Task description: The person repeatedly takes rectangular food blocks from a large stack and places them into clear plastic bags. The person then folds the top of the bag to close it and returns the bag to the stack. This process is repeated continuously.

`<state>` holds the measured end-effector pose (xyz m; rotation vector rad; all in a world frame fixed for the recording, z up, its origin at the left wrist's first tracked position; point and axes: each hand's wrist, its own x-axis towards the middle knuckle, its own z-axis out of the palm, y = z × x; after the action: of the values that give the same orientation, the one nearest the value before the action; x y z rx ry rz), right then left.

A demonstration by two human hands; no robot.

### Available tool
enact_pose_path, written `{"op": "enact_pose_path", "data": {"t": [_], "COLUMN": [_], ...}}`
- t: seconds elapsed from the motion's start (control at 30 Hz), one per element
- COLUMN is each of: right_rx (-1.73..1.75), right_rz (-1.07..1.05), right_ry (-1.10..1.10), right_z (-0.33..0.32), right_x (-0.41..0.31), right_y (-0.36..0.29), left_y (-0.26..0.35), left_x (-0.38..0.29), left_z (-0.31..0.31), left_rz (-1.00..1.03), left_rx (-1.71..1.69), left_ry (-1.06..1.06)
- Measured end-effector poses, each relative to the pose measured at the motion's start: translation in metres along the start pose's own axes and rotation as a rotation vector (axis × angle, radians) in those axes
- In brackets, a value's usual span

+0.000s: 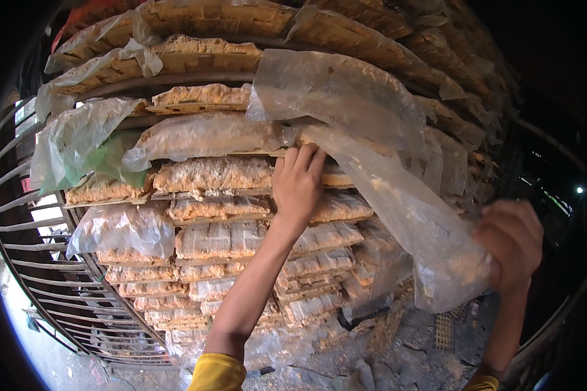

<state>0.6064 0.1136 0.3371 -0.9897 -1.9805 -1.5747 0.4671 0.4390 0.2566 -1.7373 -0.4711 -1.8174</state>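
My left hand (301, 178) is at the middle of a tall rack, its fingers curled over the front edge of a woven tray (254, 152). Its fingertips are hidden behind that edge. My right hand (511, 244), blurred, is out to the right and grips the end of a long clear plastic sheet (396, 195). From there the sheet slants up to the tray near my left hand. Orange, crusted slabs with a whitish surface, such as this slab (215, 175), fill the tiers around my hands.
A second plastic sheet (337, 93) drapes over the upper tiers. More plastic (122, 229) and a green piece (120, 151) hang at the left. A slatted bamboo frame (73, 293) stands on the left side. Plastic scraps (367, 376) lie on the floor (420, 361).
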Motion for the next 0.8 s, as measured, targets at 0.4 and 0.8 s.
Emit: {"op": "enact_pose_path", "data": {"t": [0.4, 0.8], "right_rx": [-0.007, -0.058], "right_rz": [0.034, 0.145], "right_ry": [0.022, 0.146], "right_z": [0.007, -0.005], "right_x": [-0.012, -0.015], "right_y": [-0.010, 0.018], "left_y": [-0.001, 0.002], "left_x": [-0.001, 0.000], "left_z": [0.003, 0.000], "left_rz": [0.007, -0.012], "left_rx": [0.004, -0.019], "left_ry": [0.031, 0.007]}}
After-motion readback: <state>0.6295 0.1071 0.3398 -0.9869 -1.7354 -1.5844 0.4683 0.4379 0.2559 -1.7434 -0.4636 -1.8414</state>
